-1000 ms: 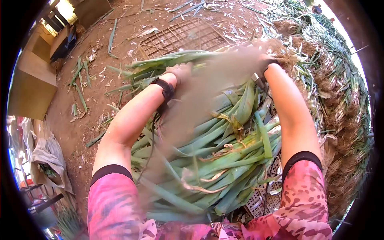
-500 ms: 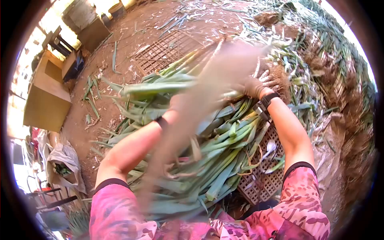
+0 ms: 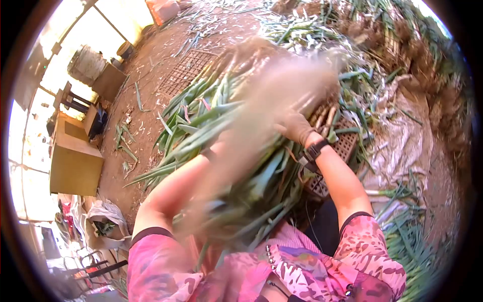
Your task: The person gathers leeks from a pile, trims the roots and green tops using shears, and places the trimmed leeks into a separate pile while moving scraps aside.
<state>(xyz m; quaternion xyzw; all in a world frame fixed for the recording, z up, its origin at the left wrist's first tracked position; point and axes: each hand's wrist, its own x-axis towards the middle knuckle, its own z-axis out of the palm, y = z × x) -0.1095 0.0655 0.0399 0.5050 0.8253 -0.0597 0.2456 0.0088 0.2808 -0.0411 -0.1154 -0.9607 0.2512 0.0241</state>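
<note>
A large heap of leeks (image 3: 201,118) lies before me, green leaves toward me and rooty white ends farther off. My right hand (image 3: 294,126), gloved and with a dark watch at the wrist, is closed over pale leek stalks near their roots. My left hand (image 3: 221,143) is among the leaves on the left side of the heap. A blurred brownish streak (image 3: 261,121) crosses the middle of the view, hiding the left fingers and part of the right ones. I cannot make out what the streak is.
A brown plastic crate (image 3: 347,143) shows under the heap at right, and a lattice crate (image 3: 188,70) lies on the dirt floor. More leeks (image 3: 412,251) lie at lower right. A wooden box (image 3: 75,166) and an open sack (image 3: 105,221) stand at left.
My right hand has shifted left and slightly down in view. Rooty ends now show at the heap's far side, and fewer leaves cover my lap. The view has swung to the right.
</note>
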